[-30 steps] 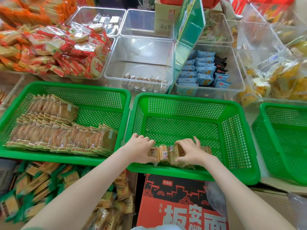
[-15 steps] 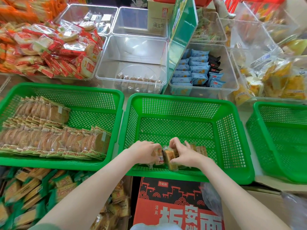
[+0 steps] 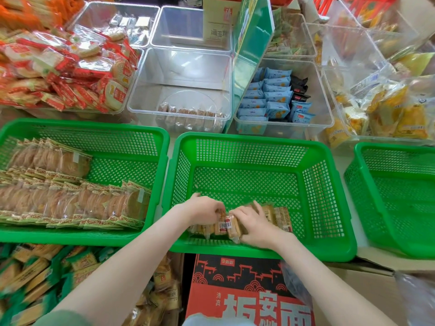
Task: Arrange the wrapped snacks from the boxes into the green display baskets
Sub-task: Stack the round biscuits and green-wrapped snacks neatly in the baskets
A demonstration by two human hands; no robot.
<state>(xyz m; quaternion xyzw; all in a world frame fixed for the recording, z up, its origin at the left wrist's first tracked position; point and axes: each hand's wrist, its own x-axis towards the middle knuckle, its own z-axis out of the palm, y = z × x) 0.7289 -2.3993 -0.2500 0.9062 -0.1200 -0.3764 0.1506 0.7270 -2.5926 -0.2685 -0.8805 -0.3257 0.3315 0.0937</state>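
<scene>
The middle green basket (image 3: pixel 259 142) holds a short row of wrapped snacks (image 3: pixel 279 216) along its near wall. My left hand (image 3: pixel 203 211) and my right hand (image 3: pixel 253 223) are both inside the basket, fingers closed on the packets from either side and pressing them together. Some packets are hidden under my hands. The left green basket (image 3: pixel 131 135) has two rows of round wrapped crackers (image 3: pixel 77 203) standing on edge. The right green basket (image 3: pixel 395 203) shows only bare mesh.
A red and black carton (image 3: pixel 237 285) sits below the middle basket, and an open box of green-wrapped snacks (image 3: pixel 35 278) lies at lower left. Clear plastic bins (image 3: pixel 183 90) behind the baskets hold red, blue and yellow packets. A green sign board (image 3: pixel 251 50) stands between bins.
My hands have drawn closer together over the row of packets, squeezing it tighter. The view has shifted slightly.
</scene>
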